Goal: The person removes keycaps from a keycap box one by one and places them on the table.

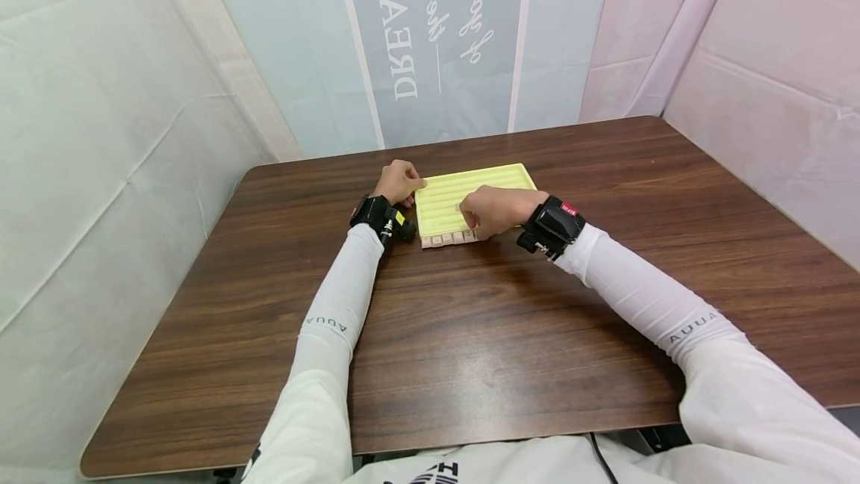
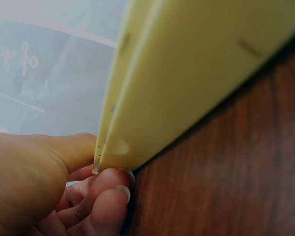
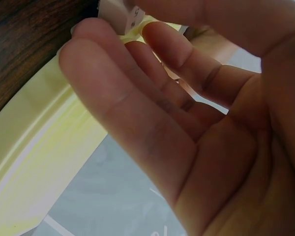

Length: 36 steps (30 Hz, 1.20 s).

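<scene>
A yellow ridged tray [image 1: 440, 208] lies on the table, with a row of beige keycaps [image 1: 447, 239] along its near edge. At the tray's left edge, my left hand [image 1: 399, 182] pinches the rim; in the left wrist view the thumb [image 2: 78, 151] lies over the edge and curled fingers are at its side wall. My right hand [image 1: 500, 209] reaches over the tray to the right end of the keycap row. The right wrist view shows a pale keycap [image 3: 119, 15] with small printed marks between its thumb and fingertips, partly hidden by the fingers.
The brown wood-grain table [image 1: 510, 349] extends around the tray on all sides. Behind it hangs a grey-blue cloth [image 1: 450, 43] with white lettering, and pale sheeting [image 1: 101, 133] stands along the sides. A black cable [image 1: 602, 458] hangs at the front edge.
</scene>
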{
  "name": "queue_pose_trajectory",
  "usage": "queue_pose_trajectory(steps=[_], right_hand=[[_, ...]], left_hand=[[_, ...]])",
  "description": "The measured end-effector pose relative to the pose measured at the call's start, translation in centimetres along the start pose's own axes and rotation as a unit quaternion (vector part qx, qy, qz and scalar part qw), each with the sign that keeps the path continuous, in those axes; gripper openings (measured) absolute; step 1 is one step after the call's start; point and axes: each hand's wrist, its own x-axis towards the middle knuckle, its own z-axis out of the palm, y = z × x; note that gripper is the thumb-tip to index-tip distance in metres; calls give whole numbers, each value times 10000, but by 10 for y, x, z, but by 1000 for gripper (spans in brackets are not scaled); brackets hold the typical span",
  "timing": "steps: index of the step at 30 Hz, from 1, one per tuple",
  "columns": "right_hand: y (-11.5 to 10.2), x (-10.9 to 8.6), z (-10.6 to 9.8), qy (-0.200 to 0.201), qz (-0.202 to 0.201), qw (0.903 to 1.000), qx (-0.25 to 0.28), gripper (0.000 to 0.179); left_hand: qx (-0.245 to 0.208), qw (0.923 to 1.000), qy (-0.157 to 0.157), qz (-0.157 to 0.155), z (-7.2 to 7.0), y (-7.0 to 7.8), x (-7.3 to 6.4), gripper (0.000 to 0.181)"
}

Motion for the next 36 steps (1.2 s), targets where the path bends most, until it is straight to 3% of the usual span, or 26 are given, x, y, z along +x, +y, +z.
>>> queue_pose_trajectory(steps=[6,14,22,36], right_hand=[[0,-1,-1,4,58,10000,-40,11],[2,-10,-6,-101,196,9988,447,10],[3,-12,-13,23,121,9993,361,9],[9,-14,-16,872,-105,9942,618,22]], left_hand=[[-24,10000,-4,-3,0,0,0,17],[-27,10000,0,-14,0,0,1,17],[-88,9999,-34,-70,0,1,0,18],[-99,9998,-46,-136,0,-1,3,17]])
